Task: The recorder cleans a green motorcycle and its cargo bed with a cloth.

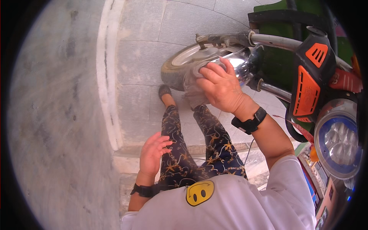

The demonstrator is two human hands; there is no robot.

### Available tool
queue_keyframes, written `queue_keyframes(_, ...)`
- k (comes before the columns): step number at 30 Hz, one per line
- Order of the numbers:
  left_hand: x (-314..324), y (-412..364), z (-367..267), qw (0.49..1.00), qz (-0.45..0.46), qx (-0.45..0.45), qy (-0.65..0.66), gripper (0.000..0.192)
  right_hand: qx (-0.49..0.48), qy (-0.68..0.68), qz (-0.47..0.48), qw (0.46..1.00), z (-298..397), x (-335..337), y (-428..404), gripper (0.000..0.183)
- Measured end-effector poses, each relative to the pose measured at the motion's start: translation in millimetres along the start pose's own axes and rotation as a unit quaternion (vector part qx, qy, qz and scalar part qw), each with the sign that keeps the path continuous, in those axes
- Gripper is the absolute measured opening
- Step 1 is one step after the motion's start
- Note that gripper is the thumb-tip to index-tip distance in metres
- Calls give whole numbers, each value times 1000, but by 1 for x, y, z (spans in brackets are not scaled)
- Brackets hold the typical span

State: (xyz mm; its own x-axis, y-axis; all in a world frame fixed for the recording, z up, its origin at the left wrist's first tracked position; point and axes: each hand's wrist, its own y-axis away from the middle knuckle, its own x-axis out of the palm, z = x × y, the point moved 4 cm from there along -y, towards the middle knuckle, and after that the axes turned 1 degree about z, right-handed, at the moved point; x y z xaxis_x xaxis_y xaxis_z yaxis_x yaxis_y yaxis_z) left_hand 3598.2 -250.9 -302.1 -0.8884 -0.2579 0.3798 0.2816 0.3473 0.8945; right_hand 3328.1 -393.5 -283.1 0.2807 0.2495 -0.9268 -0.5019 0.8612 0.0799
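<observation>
Pressed against the shiny chrome front mudguard (241, 63) of a motorbike or three-wheeler, my right hand (220, 83) grips a greyish-brown cloth (193, 83). The cloth drapes over the lower end of the mudguard and hangs down past the tyre. Below the mudguard is the front wheel (174, 65), its tyre dusty and its rim pale metal. My left hand (153, 152) rests beside my left thigh, its fingers apart and nothing in it. A black band circles each wrist.
Chrome fork tubes (276, 40) rise on the right to a black and orange front panel (313, 74). A round headlight (340, 141) with a blue ring sits beside it. Grey paving tiles (138, 60) lie underfoot, and a pale raised edge (107, 72) borders a concrete surface (57, 115) on the left.
</observation>
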Motion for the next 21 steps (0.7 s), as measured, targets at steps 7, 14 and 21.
queue_keyframes(7, -5, -3, 10, 1000, -16, -17, 18, 42, 30, 18, 18, 999, 15, 16, -5, 26)
queue_keyframes(14, 2, -3, 3, 1000, -1, -10, -7, 42, -145, 13, 109, 983, 31, 47, 66, 20)
queue_keyframes(21, -6, -5, 17, 999, -12, -32, -18, 43, 23, -17, -11, 1000, -28, -23, 103, 18)
